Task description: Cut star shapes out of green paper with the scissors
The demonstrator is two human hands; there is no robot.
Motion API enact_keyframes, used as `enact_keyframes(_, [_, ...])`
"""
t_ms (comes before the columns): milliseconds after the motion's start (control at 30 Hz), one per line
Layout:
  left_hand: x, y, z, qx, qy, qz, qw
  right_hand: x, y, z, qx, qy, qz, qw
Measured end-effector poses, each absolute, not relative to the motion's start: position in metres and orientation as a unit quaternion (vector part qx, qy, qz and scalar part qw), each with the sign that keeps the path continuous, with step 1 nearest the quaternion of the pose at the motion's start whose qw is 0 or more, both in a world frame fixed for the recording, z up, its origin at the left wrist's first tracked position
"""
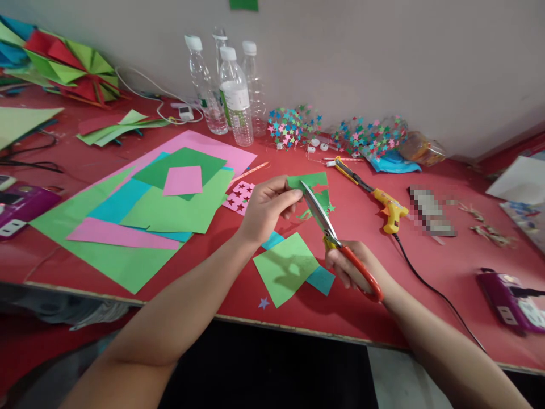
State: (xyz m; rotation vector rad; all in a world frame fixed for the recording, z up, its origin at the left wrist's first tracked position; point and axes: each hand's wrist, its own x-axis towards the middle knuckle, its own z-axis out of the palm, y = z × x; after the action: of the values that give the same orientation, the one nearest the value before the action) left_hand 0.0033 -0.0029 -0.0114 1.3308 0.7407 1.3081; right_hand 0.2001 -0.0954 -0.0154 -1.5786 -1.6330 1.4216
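Observation:
Between the thumb and fingers of my left hand is a dark green sheet of paper with star-shaped holes in it. My right hand grips red-handled scissors, their blades pointing up and left to the green sheet beside my left fingertips. Below the hands, a light green square sheet lies across a blue strip. A small purple-blue star rests near the table's front edge. Left of the green sheet lies a pink piece with star cut-outs.
Coloured sheets overlap on the left of the red table. Plastic bottles and star clusters stand along the wall. A yellow glue gun with a trailing cord lies right, near a purple power strip.

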Motion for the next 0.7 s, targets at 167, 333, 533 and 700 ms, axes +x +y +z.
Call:
enact_keyframes(167, [0.0024, -0.0037, -0.0082, 0.568, 0.314, 0.531, 0.545, 0.1989, -0.0955, -0.0104, -0.554, -0.61, 0.512, 0.243])
enact_keyframes(333, [0.0025, -0.004, -0.0084, 0.567, 0.303, 0.525, 0.558, 0.2001, -0.0954, -0.0131, -0.564, -0.606, 0.508, 0.237])
enact_keyframes(533, [0.0019, -0.002, -0.0091, 0.562, 0.299, 0.534, 0.557, 0.202, -0.0946, -0.0147, -0.573, -0.602, 0.504, 0.233])
enact_keyframes(700, [-0.0012, 0.0005, -0.0061, 0.571, 0.306, 0.531, 0.545, 0.2015, -0.0946, -0.0125, -0.568, -0.603, 0.505, 0.242])
